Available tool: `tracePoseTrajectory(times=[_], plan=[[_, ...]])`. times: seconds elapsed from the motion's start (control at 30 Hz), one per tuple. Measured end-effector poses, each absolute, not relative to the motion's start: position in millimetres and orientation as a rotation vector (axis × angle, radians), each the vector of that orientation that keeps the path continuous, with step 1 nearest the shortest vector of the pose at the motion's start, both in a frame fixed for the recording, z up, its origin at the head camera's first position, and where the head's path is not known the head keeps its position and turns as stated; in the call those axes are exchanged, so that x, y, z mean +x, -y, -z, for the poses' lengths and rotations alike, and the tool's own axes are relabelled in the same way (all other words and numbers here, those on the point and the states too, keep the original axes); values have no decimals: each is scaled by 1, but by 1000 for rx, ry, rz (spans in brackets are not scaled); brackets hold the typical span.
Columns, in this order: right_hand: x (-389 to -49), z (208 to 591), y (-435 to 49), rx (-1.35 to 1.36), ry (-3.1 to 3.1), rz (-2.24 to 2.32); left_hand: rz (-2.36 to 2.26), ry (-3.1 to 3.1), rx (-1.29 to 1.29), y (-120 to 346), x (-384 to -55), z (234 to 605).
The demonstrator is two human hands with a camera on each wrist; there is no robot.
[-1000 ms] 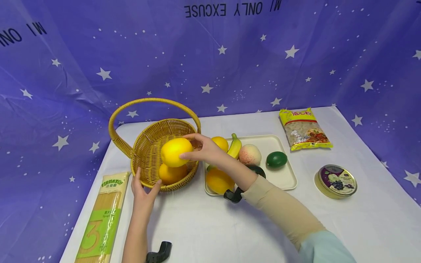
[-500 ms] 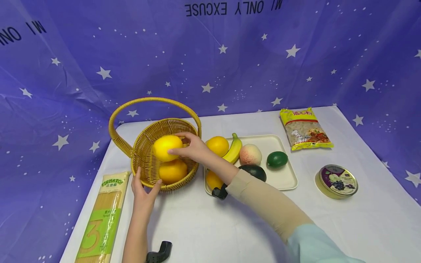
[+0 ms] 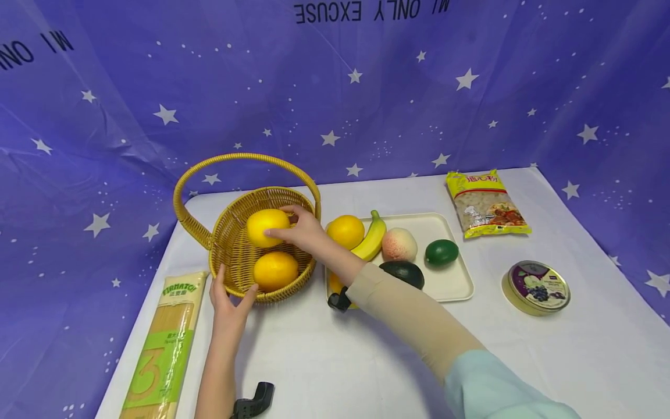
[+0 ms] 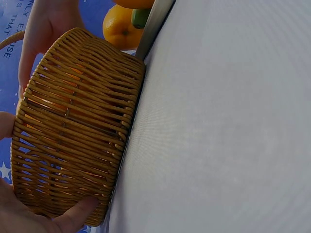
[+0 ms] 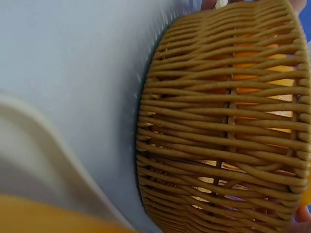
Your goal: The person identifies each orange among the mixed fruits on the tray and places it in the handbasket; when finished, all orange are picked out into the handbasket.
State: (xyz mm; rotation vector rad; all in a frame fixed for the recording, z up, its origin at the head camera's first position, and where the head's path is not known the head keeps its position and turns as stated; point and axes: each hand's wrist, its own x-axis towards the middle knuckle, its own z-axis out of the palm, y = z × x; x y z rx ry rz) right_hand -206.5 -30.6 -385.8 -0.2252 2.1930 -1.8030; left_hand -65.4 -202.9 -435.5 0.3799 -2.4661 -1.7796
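Note:
A woven basket [image 3: 225, 256] with a tall arched handle stands at the left of the white table. My left hand [image 3: 230, 308] holds its near side, thumb and fingers spread at the rim; in the left wrist view a finger [image 4: 77, 213] presses the woven wall. My right hand [image 3: 303, 230] reaches over the rim and pinches a yellow oval fruit [image 3: 264, 227] inside the basket. An orange-yellow fruit [image 3: 275, 272] lies in front of it in the basket. In the right wrist view the woven wall hides most of the fruit.
Right of the basket, a cream tray [image 3: 455, 285] bears a banana [image 3: 373, 238], a peach [image 3: 399, 245], a green fruit [image 3: 441, 253], a dark avocado-like fruit [image 3: 403, 272] and yellow fruit [image 3: 345, 231]. Spaghetti [image 3: 162, 349] lies left; a pasta bag [image 3: 487, 206] and round tin [image 3: 536, 288] lie right.
My right hand has carried the yellow oval fruit left and back, away from above the orange-yellow fruit, deeper into the basket. My left hand has stayed at the rim.

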Motion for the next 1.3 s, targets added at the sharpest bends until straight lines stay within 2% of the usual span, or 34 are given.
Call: tracePoseTrajectory(times=[0.33, 0.6, 1.0, 1.3], plan=[[-211, 393, 45, -186, -2300, 1682, 1781, 2495, 414, 204, -67, 438], [-212, 396, 48, -111, -2159, 1828, 1787, 2480, 401, 202, -65, 435], [-208, 391, 44, -145, -2143, 1833, 1788, 2457, 383, 202, -65, 436], [-198, 374, 22, -278, -2050, 1934, 1782, 2464, 369, 202, -64, 434]])
